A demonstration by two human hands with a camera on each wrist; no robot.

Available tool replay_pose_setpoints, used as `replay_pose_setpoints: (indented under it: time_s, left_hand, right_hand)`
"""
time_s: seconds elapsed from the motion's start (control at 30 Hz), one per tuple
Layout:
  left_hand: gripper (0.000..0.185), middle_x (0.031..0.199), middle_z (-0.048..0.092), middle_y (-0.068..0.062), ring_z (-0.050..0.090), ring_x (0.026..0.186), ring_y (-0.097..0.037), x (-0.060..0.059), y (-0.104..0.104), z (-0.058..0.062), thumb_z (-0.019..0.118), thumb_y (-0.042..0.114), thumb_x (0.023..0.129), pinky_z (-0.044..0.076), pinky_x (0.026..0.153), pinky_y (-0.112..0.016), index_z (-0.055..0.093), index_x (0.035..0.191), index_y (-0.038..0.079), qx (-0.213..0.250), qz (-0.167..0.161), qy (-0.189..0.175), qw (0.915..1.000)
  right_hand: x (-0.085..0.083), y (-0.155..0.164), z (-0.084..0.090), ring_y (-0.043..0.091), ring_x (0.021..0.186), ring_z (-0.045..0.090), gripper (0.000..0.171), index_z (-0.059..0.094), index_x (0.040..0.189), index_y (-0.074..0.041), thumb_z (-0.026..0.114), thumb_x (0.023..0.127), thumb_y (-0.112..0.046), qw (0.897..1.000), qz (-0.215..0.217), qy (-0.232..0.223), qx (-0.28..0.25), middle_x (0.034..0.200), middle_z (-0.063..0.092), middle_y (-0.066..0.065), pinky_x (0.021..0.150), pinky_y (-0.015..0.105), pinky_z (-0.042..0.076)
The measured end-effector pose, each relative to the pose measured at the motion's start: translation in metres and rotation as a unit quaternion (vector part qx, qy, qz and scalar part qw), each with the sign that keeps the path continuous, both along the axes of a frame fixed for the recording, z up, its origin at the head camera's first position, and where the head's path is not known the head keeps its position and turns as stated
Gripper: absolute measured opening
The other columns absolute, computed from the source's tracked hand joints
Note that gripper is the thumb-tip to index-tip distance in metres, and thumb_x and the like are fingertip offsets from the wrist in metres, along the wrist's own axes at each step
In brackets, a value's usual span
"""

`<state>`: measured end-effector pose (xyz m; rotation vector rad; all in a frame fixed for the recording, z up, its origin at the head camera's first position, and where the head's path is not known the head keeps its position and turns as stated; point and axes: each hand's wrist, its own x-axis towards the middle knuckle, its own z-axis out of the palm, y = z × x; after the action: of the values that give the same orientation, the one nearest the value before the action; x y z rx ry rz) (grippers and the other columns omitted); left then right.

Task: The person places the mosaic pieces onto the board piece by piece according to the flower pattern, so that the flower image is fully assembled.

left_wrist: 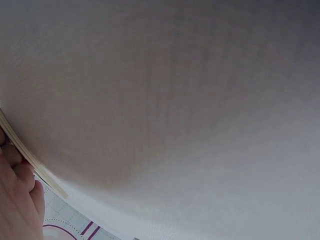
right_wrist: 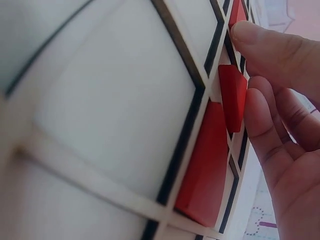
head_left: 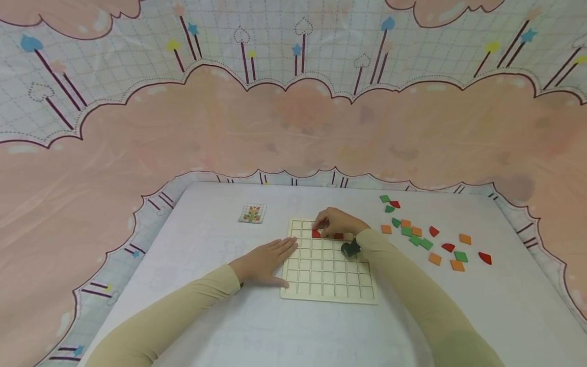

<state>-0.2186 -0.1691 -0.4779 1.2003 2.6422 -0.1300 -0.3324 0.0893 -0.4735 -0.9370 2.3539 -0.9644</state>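
Note:
My left hand [head_left: 268,261] rests along the left side of the pale gridded board [head_left: 316,291], its fingers straight and the thumb at the lower left corner. In the left wrist view, fingers [left_wrist: 17,185] lie beside the board's edge. My right hand [head_left: 338,221] bends over the far rows, with curled fingertips and thumb at a red quarter-circle tile [head_left: 316,234]. Another red tile [head_left: 338,236] sits further right under that hand. The right wrist view shows the thumb [right_wrist: 250,35] against one red tile [right_wrist: 238,11], with two more red tiles [right_wrist: 204,172] set in nearby cells.
A small pattern card [head_left: 252,213] with a coloured tile picture lies at the far left. Several orange squares [head_left: 434,259], green tiles [head_left: 460,256] and red quarter-circles [head_left: 485,258] are scattered on the right. Patterned cloth [head_left: 293,132] rises behind the white table [head_left: 229,326].

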Motion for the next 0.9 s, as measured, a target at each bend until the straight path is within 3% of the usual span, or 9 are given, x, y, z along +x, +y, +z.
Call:
replay_pose_setpoints:
  time_s: [0.4,0.57,0.8,0.9]
  left_hand:
    - [0.100,0.160,0.005,-0.008,0.009,0.148,-0.021,0.000,0.002,-0.001,0.042,0.072,0.084,0.018,0.120,-0.035,0.007,0.152,0.007,0.000,0.003,-0.007,1.0000]
    - [0.100,0.160,0.006,-0.008,0.009,0.148,-0.020,0.000,0.002,-0.001,0.041,0.073,0.084,0.017,0.120,-0.034,0.007,0.152,0.007,-0.007,0.002,-0.002,1.0000]
    - [0.100,0.160,0.006,-0.009,0.008,0.148,-0.020,-0.001,0.001,0.000,0.043,0.071,0.084,0.017,0.120,-0.034,0.008,0.152,0.007,-0.008,0.000,0.001,1.0000]
    - [0.100,0.160,0.006,-0.009,0.008,0.148,-0.020,-0.001,0.000,0.000,0.042,0.072,0.084,0.016,0.120,-0.034,0.007,0.152,0.007,-0.009,0.001,0.001,1.0000]
  right_hand:
    - [0.000,0.021,0.008,0.013,0.084,0.063,0.025,0.071,0.103,-0.003,0.074,0.078,-0.005,0.999,-0.006,0.007,-0.034,0.098,0.070,0.010,0.079,0.027,0.055]
    - [0.000,0.045,0.024,0.014,0.085,0.062,0.025,0.071,0.103,-0.001,0.073,0.079,-0.003,0.998,-0.005,0.019,-0.057,0.098,0.069,0.014,0.082,0.029,0.055]
    - [0.013,0.091,0.053,0.034,0.096,0.064,0.028,0.067,0.106,0.005,0.071,0.080,-0.002,0.997,-0.026,0.036,-0.063,0.108,0.065,0.026,0.089,0.037,0.054]
    - [0.022,0.115,0.062,0.025,0.097,0.065,0.026,0.068,0.105,0.000,0.072,0.080,-0.005,0.996,-0.058,0.050,-0.047,0.108,0.065,0.023,0.090,0.039,0.053]
